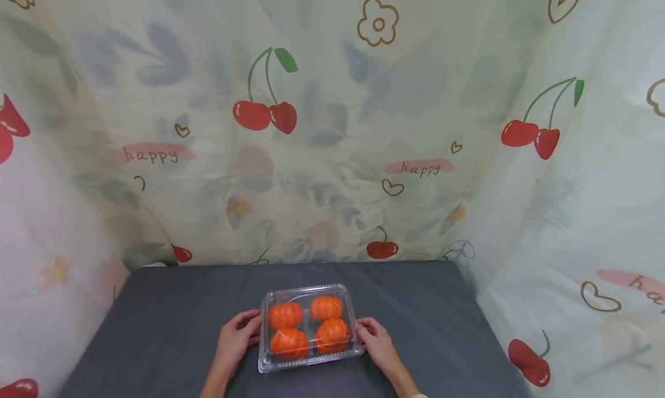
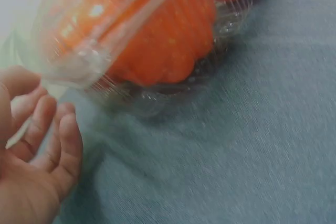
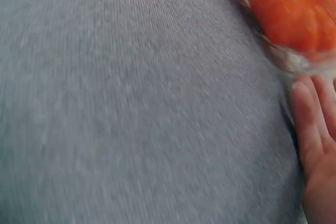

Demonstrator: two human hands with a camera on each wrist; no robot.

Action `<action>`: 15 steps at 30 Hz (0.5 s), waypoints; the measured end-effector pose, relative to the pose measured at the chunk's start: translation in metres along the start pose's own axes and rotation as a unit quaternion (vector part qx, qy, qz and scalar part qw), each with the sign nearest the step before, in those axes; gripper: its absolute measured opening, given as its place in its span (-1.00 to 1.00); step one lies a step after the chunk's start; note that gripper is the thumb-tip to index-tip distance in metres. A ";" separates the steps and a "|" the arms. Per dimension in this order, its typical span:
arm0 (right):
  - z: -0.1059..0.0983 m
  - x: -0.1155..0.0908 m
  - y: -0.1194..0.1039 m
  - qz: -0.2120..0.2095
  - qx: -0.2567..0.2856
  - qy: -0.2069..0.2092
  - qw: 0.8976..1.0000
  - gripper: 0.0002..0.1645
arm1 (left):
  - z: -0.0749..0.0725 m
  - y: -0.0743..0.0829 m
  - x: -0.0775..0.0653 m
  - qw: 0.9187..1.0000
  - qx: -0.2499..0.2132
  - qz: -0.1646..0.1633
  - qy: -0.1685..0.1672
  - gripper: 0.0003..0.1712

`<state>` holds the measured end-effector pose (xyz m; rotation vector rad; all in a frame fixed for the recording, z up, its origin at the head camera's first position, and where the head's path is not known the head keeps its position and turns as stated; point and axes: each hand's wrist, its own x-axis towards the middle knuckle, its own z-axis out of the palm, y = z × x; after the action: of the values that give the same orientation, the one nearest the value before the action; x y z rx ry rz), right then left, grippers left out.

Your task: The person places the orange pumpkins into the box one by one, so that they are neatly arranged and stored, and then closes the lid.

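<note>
A clear plastic clamshell box (image 1: 312, 360) sits closed on the grey cloth, turned slightly. Through its lid show several small orange pumpkins (image 1: 288, 343), set in two rows. At the box's left side is my left hand (image 1: 237, 337), its fingertips right by the rim. The left wrist view shows that hand's fingers (image 2: 71, 135) loosely bent, with nothing between them and the thumb. My right hand (image 1: 375, 341) is at the opposite side, fingertips against the edge. Its fingers (image 3: 307, 114) look nearly straight beside the box wall in the right wrist view.
Dark grey cloth (image 1: 182, 311) covers the table. A pale curtain (image 1: 322, 155) printed with cherries, hearts and flowers hangs behind the table and along both sides.
</note>
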<state>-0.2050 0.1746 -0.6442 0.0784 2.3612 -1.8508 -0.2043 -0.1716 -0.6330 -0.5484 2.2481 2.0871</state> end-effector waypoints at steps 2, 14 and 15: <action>0.003 0.002 0.001 0.011 0.003 0.018 1.000 -0.54 | 0.000 0.004 0.001 1.000 0.022 -0.003 0.000 -0.53; 0.011 0.005 0.006 0.023 0.015 0.038 0.999 -0.19 | 0.008 0.016 0.000 0.996 0.089 0.019 0.007 -0.61; 0.012 0.005 0.007 0.025 0.018 0.045 0.999 -0.16 | 0.008 0.017 0.000 0.995 0.099 0.020 0.008 -0.60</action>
<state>-0.2081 0.1645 -0.6541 0.2255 2.3615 -1.9040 -0.2107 -0.1635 -0.6177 -0.5145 2.4575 1.8528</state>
